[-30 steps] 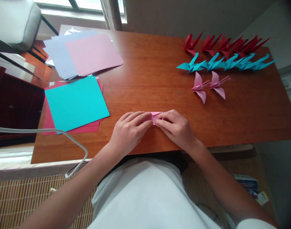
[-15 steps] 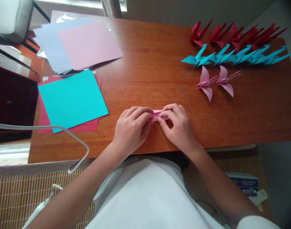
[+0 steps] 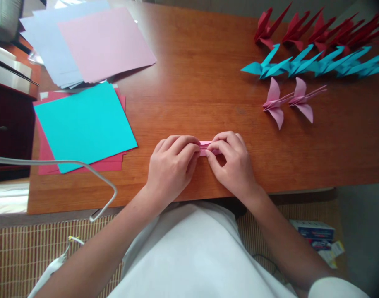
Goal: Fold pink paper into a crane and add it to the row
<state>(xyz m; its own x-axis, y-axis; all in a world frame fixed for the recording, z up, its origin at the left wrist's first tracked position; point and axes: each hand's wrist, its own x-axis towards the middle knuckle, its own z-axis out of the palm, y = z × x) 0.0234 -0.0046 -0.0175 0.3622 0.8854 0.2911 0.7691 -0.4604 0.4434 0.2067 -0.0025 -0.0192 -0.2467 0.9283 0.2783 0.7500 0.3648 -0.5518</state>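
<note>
A small folded piece of pink paper (image 3: pixel 204 148) lies low over the table's front part, between my two hands. My left hand (image 3: pixel 173 161) pinches its left end, thumb and fingers pressed together. On its right end, my right hand (image 3: pixel 231 159) is closed with thumb and index finger at the near edge. The fingers cover both ends, so only a short middle stretch with creases lengthwise shows. Two finished pink paper cranes (image 3: pixel 274 103) stand on the table to the right, beyond my right hand.
Rows of red cranes (image 3: pixel 265 31) and blue cranes (image 3: pixel 270 66) stand at the back right. On the left lie turquoise paper (image 3: pixel 87 128) over red sheets, and pale pink paper (image 3: pixel 109 45) over bluish sheets. A grey cable-like rod (image 3: pixel 68 162) crosses the table's front left corner.
The head view has shifted closer, so the cranes and paper stacks sit higher and farther outward. Both hands keep hold of the folded pink paper, with hardly any movement of the fingers.
</note>
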